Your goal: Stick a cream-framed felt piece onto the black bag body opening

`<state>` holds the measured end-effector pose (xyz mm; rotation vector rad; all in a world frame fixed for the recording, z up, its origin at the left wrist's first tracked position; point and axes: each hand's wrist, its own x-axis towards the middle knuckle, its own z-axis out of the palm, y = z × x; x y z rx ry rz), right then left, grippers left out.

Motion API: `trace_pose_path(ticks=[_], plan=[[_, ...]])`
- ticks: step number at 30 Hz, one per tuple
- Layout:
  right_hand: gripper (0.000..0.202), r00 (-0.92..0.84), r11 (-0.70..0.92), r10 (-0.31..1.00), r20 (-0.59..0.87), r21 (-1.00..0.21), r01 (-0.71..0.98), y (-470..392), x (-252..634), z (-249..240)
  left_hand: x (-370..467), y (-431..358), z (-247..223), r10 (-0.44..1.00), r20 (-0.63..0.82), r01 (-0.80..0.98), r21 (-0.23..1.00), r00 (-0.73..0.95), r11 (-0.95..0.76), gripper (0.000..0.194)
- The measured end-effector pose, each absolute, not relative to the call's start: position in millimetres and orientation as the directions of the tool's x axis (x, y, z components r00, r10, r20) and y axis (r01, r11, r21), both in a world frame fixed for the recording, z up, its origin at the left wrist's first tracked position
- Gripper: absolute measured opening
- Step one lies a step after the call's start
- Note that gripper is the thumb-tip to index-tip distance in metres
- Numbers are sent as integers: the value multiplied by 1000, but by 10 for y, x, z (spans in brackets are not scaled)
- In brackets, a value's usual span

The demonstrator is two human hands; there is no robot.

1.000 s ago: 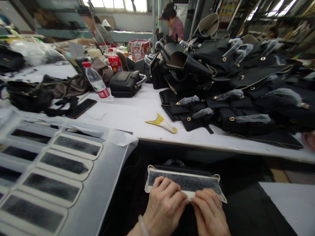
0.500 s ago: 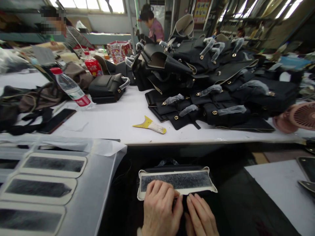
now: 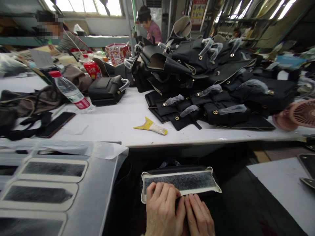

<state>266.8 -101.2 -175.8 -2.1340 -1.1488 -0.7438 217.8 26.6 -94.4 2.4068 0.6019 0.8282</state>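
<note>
Compared with one second ago, the right hand (image 3: 200,211) has straightened its fingers and drawn in beside the left hand (image 3: 162,205), and the whole view has swung to the right. Between and just beyond the fingertips lies the cream-rimmed panel (image 3: 189,181), its dark inset facing up, with black material (image 3: 177,168) showing along its far edge. Left fingers bend over the near rim with the thumb close by; I cannot tell whether they pinch it or only press. Right fingers lie nearly straight and together, tips at the same rim, the thumb hidden, so its hold cannot be told either. By its look, the panel should be light, with a fairly stiff middle and a softer rim that curls up at the corners; bending there would crease it sooner than break it. The long near rim gives the surest hold, one hand towards each end. Well to the left of the left hand, similar pieces (image 3: 54,169) lie on a pale sheet (image 3: 100,186), and ahead of both hands rests a yellow-and-white tool (image 3: 150,126)
</note>
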Motion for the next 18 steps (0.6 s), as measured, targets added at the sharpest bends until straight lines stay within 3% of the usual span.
trace_pose_path(ticks=[9,14,16,17,18], plan=[[52,446,-422,523,727,-234,876,-926,2606,-1790,2150,257,-937,561,419,246,601,714,-761,15],[51,345,-329,582,736,-175,928,-872,2597,-1778,1824,328,-1070,617,540,234,614,572,-754,9],[53,313,-330,582,751,-133,934,-835,2601,-1769,1617,365,-1283,769,488,241,756,414,-609,8],[54,301,-328,579,758,-121,937,-816,2603,-1764,1531,375,-1417,877,349,223,874,329,-432,11],[55,293,-322,576,763,-118,939,-798,2604,-1761,1472,374,-1558,967,106,171,974,230,-147,19]])
